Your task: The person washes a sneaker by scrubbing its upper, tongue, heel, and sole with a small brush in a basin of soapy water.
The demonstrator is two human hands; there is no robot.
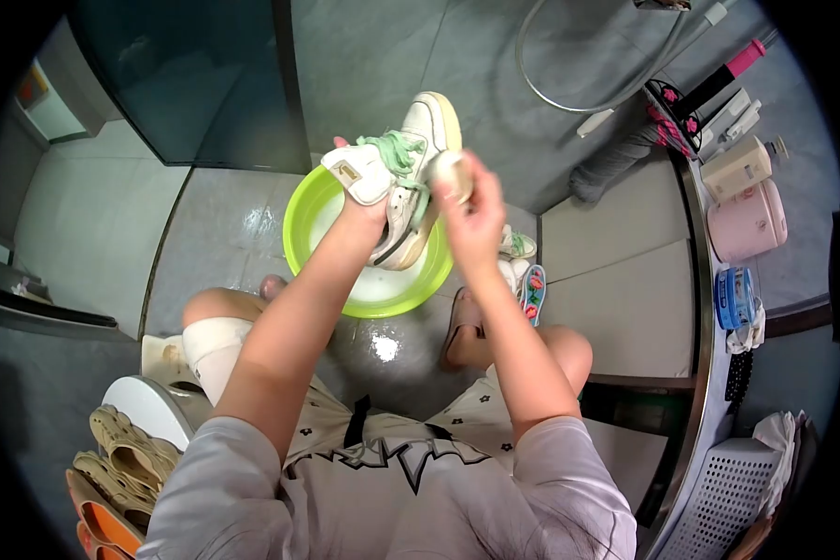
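Note:
A white sneaker (425, 131) with green laces is tilted above a lime-green basin (298, 224) of whitish water. My left hand (369, 205) holds the shoe from behind its tongue, with the fingers mostly hidden. The tongue is pulled out to the left. At the shoe's right side, my right hand (476, 210) is closed around a small pale brush-like object (452, 175), blurred by motion; its contact with the shoe is hard to make out.
Another shoe with green laces (517, 245) and a patterned insole (533, 291) lie right of the basin. Several clogs (126, 448) are at lower left. Bottles (735, 170) and a pink container (749, 220) line the right-hand counter. A shower hose (569, 103) hangs above.

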